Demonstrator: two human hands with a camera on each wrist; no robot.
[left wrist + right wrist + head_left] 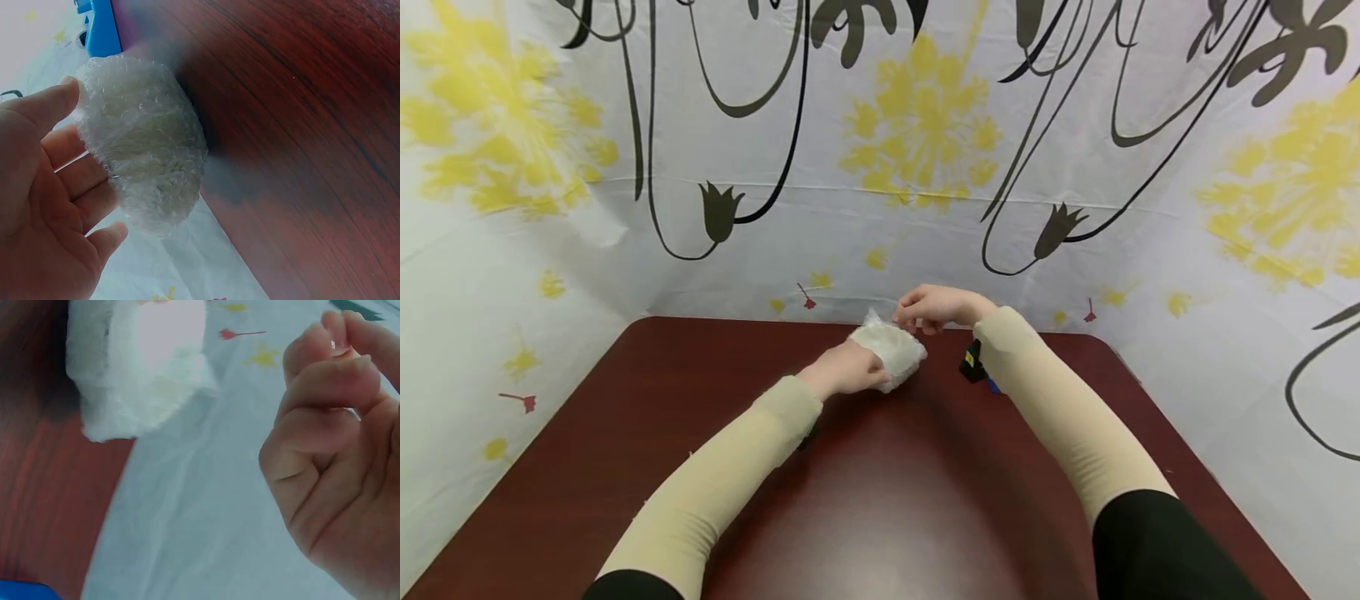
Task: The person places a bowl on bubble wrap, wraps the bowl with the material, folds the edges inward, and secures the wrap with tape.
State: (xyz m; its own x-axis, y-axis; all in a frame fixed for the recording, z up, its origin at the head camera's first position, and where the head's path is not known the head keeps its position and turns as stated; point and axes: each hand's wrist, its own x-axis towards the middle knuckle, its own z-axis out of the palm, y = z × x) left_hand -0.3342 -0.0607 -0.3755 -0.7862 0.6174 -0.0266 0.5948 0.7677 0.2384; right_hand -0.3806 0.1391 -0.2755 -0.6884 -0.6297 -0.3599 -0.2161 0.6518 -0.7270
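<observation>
Over the far part of the table, my left hand (847, 367) holds a rounded bundle in bubble wrap (891, 352). The left wrist view has the thumb on its near edge and the other fingers behind the crinkled clear wrap (147, 140). What lies inside looks pale and is hidden by the layers. My right hand (943, 307) is raised just beyond the bundle's right end, apart from it. Its fingers (325, 431) are curled, thumb and fingertips brought together, and nothing shows between them.
A black item with a yellow mark (972, 362) stands right of the bundle, partly behind my right sleeve, with a blue part (994, 387) beside it. The dark red tabletop (880, 500) ends at a flower-printed white cloth (850, 233) behind.
</observation>
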